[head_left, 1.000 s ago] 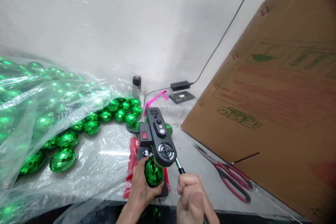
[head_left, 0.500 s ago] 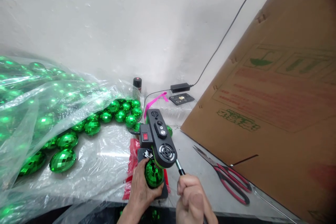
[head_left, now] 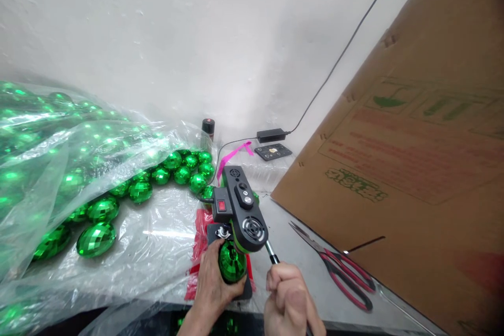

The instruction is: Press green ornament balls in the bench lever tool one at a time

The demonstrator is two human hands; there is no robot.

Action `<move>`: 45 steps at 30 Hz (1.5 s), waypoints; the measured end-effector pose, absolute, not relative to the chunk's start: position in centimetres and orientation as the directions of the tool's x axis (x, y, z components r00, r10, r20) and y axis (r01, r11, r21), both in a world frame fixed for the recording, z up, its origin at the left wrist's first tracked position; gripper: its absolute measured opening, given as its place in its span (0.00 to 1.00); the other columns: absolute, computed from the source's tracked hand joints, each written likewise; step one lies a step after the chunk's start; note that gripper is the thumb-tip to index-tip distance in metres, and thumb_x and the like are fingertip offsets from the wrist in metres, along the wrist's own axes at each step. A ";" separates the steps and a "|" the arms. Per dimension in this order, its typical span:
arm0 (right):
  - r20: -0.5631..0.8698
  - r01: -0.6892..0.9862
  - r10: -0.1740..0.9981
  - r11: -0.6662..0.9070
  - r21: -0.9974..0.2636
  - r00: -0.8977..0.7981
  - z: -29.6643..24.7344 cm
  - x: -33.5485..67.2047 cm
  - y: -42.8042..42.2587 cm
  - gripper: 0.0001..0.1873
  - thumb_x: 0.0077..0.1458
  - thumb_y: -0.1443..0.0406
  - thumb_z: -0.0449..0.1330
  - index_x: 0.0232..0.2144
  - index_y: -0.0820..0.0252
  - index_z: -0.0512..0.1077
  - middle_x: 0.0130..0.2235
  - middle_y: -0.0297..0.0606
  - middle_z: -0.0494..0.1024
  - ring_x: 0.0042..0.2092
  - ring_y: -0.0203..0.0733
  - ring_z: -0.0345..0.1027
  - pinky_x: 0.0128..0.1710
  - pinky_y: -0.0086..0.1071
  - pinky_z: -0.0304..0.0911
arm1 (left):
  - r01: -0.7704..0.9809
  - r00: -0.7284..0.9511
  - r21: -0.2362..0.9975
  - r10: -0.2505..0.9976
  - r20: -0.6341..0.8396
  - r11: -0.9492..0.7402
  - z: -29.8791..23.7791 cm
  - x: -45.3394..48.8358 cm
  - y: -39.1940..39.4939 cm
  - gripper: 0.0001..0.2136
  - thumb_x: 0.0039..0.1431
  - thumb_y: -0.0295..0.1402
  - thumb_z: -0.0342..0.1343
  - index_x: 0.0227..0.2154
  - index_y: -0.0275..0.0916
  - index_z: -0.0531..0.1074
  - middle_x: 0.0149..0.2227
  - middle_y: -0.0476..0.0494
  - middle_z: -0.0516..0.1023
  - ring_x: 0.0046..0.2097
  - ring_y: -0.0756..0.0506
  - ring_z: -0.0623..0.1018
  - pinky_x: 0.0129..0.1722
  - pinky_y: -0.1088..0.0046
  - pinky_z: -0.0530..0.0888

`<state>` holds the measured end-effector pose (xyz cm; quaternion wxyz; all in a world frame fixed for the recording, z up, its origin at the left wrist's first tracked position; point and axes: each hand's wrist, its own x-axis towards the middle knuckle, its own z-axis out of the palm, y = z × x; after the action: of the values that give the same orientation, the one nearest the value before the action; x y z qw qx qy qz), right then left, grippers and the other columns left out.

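My left hand [head_left: 212,286] is wrapped round a green faceted egg-shaped ornament [head_left: 230,261], holding it under the head of a small black machine [head_left: 241,210] with a red switch. My right hand [head_left: 289,299] is closed in a fist round the machine's black-tipped metal lever [head_left: 271,253]. The machine stands on a black base near the table's front edge, on a red plastic scrap [head_left: 200,244].
Several loose green ornaments [head_left: 96,238] lie on and under clear plastic sheeting [head_left: 59,168] at the left. Red-handled pliers [head_left: 338,268] lie at the right, beside a big leaning cardboard box [head_left: 413,168]. A power adapter [head_left: 271,135], a small black device [head_left: 273,151] and a dark can [head_left: 207,127] sit by the wall.
The view has shifted slightly. Both hands keep their hold on the ornament and the lever, with hardly any movement.
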<state>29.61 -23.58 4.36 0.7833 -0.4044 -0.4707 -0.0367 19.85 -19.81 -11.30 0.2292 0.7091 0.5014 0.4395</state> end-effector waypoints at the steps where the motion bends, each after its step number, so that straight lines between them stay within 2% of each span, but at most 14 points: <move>1: 0.764 0.436 0.327 0.668 -0.603 0.555 4.4 29.6 -23.6 0.27 0.76 0.67 0.51 0.21 0.56 0.57 0.21 0.27 0.58 0.26 0.33 0.58 0.25 0.29 0.54 | 0.511 0.113 0.765 0.913 0.391 -0.391 -11.3 19.9 -19.8 0.35 0.50 0.35 0.70 0.62 0.36 0.70 0.54 0.30 0.85 0.55 0.30 0.87 0.56 0.46 0.85; 6: 0.745 0.419 0.346 0.657 -0.626 0.571 4.8 29.6 -23.5 0.29 0.76 0.63 0.54 0.19 0.57 0.58 0.23 0.28 0.63 0.25 0.32 0.59 0.24 0.29 0.53 | 0.518 0.122 0.761 0.914 0.386 -0.390 -11.6 19.9 -19.8 0.35 0.51 0.34 0.69 0.63 0.36 0.69 0.56 0.29 0.84 0.56 0.29 0.86 0.57 0.44 0.84; 14: 0.712 0.403 0.350 0.637 -0.657 0.609 3.9 29.6 -23.5 0.30 0.77 0.62 0.54 0.19 0.56 0.59 0.23 0.28 0.63 0.25 0.33 0.58 0.24 0.30 0.52 | 0.490 0.093 0.775 0.908 0.408 -0.398 -11.4 20.2 -19.7 0.34 0.48 0.34 0.71 0.61 0.37 0.73 0.54 0.30 0.85 0.54 0.29 0.87 0.55 0.45 0.86; 18: 0.706 0.410 0.360 0.619 -0.670 0.610 3.0 29.8 -23.6 0.29 0.77 0.62 0.53 0.20 0.56 0.58 0.24 0.29 0.63 0.25 0.34 0.58 0.25 0.30 0.52 | 0.478 0.034 0.798 0.915 0.401 -0.367 -11.0 21.0 -19.8 0.34 0.47 0.34 0.70 0.59 0.36 0.72 0.53 0.29 0.85 0.54 0.28 0.87 0.55 0.42 0.85; 23: 0.745 0.431 0.361 0.641 -0.635 0.560 2.0 30.3 -23.8 0.28 0.77 0.64 0.51 0.20 0.56 0.59 0.24 0.29 0.62 0.25 0.34 0.60 0.24 0.29 0.54 | 0.461 0.010 0.811 0.916 0.401 -0.360 -11.1 21.6 -19.9 0.33 0.45 0.33 0.69 0.58 0.37 0.72 0.52 0.31 0.85 0.53 0.28 0.87 0.55 0.42 0.85; 28: 0.796 0.453 0.365 0.673 -0.584 0.483 1.0 30.5 -23.9 0.27 0.77 0.65 0.51 0.21 0.57 0.62 0.26 0.31 0.67 0.25 0.34 0.63 0.24 0.29 0.59 | 0.473 -0.013 0.794 0.898 0.440 -0.382 -11.6 22.0 -19.9 0.35 0.45 0.31 0.69 0.60 0.37 0.71 0.54 0.30 0.85 0.54 0.28 0.86 0.54 0.43 0.85; 31: 0.828 0.478 0.327 0.695 -0.537 0.455 -0.1 30.6 -23.5 0.27 0.78 0.63 0.50 0.22 0.57 0.62 0.26 0.30 0.67 0.26 0.34 0.62 0.26 0.30 0.60 | 0.482 -0.009 0.774 0.882 0.472 -0.409 -11.8 22.0 -19.9 0.35 0.45 0.31 0.69 0.59 0.36 0.71 0.53 0.29 0.85 0.53 0.28 0.87 0.53 0.44 0.86; 34: 0.849 0.494 0.331 0.702 -0.513 0.412 -0.9 31.1 -23.5 0.27 0.77 0.60 0.53 0.22 0.57 0.65 0.28 0.31 0.73 0.27 0.34 0.65 0.29 0.31 0.61 | 0.491 0.023 0.756 0.874 0.486 -0.433 -11.7 21.6 -19.8 0.33 0.48 0.32 0.69 0.60 0.36 0.71 0.54 0.29 0.85 0.53 0.28 0.87 0.53 0.45 0.86; 36: 0.847 0.491 0.361 0.697 -0.523 0.390 -0.2 31.5 -23.8 0.27 0.77 0.60 0.54 0.22 0.57 0.66 0.28 0.32 0.74 0.27 0.35 0.67 0.29 0.31 0.62 | 0.481 0.070 0.754 0.877 0.476 -0.448 -11.5 21.2 -19.6 0.33 0.50 0.32 0.69 0.61 0.35 0.71 0.55 0.28 0.85 0.55 0.29 0.87 0.54 0.45 0.86; 40: 0.791 0.455 0.431 0.653 -0.606 0.434 4.1 32.1 -24.1 0.25 0.76 0.65 0.54 0.23 0.57 0.64 0.23 0.30 0.67 0.28 0.36 0.68 0.26 0.30 0.57 | 0.446 0.132 0.799 0.913 0.386 -0.403 -10.9 20.6 -19.3 0.36 0.48 0.32 0.72 0.63 0.35 0.71 0.58 0.29 0.85 0.58 0.28 0.86 0.59 0.43 0.84; 43: 0.711 0.380 0.484 0.615 -0.691 0.509 7.6 31.9 -23.7 0.28 0.75 0.61 0.59 0.19 0.57 0.62 0.21 0.29 0.64 0.27 0.36 0.67 0.27 0.31 0.56 | 0.458 0.129 0.812 0.931 0.341 -0.361 -11.6 19.3 -20.0 0.39 0.46 0.32 0.74 0.64 0.37 0.71 0.61 0.29 0.83 0.61 0.27 0.84 0.61 0.41 0.83; 45: 0.705 0.361 0.471 0.626 -0.691 0.530 8.5 31.5 -23.4 0.30 0.74 0.59 0.61 0.18 0.57 0.62 0.20 0.29 0.63 0.26 0.36 0.65 0.28 0.31 0.57 | 0.487 0.151 0.767 0.905 0.397 -0.418 -12.9 18.0 -21.3 0.42 0.46 0.33 0.76 0.66 0.38 0.70 0.63 0.27 0.82 0.63 0.26 0.83 0.61 0.42 0.84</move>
<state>31.45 -23.42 8.53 0.7614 -0.4306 -0.4832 0.0363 17.97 -21.35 -12.93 0.2395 0.7197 0.4836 0.4368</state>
